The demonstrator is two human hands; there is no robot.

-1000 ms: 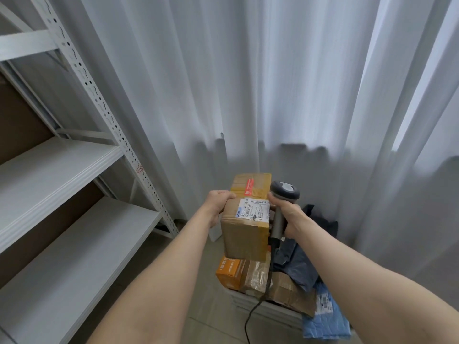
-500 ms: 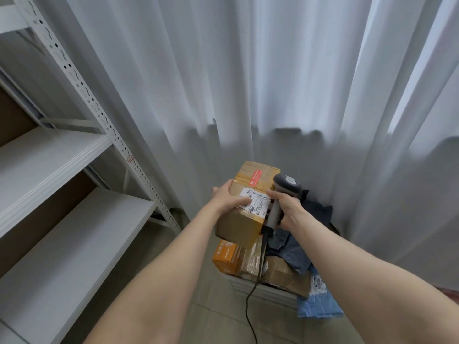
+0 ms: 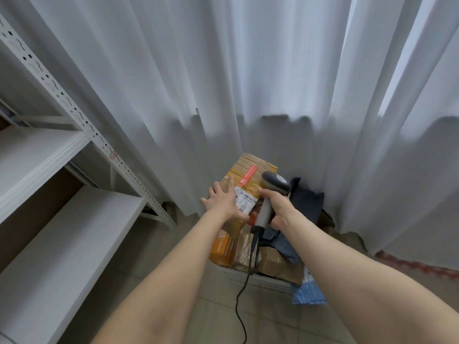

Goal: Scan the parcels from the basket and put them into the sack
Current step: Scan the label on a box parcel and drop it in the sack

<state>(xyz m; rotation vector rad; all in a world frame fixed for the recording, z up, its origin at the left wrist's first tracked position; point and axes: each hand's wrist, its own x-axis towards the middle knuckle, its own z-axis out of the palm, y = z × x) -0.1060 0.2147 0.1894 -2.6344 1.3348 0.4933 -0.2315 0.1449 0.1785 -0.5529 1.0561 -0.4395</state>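
Tipped flatter now, the parcel [image 3: 248, 165] is hovering above the basket [image 3: 260, 279]. The left hand [image 3: 224, 204] is pressing straight, splayed fingers [image 3: 229, 181] beside its label [image 3: 244, 201] (for scanning, probably), while the right hand [image 3: 279, 211] is gripping the scanner [image 3: 275, 181].

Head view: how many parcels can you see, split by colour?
Brown cardboard parcels: 3, one under the left hand at, two in the basket at and
Orange box: 1
Dark bags: 2, though the boundary between them is unclear
Light blue mailer: 1
Total: 7
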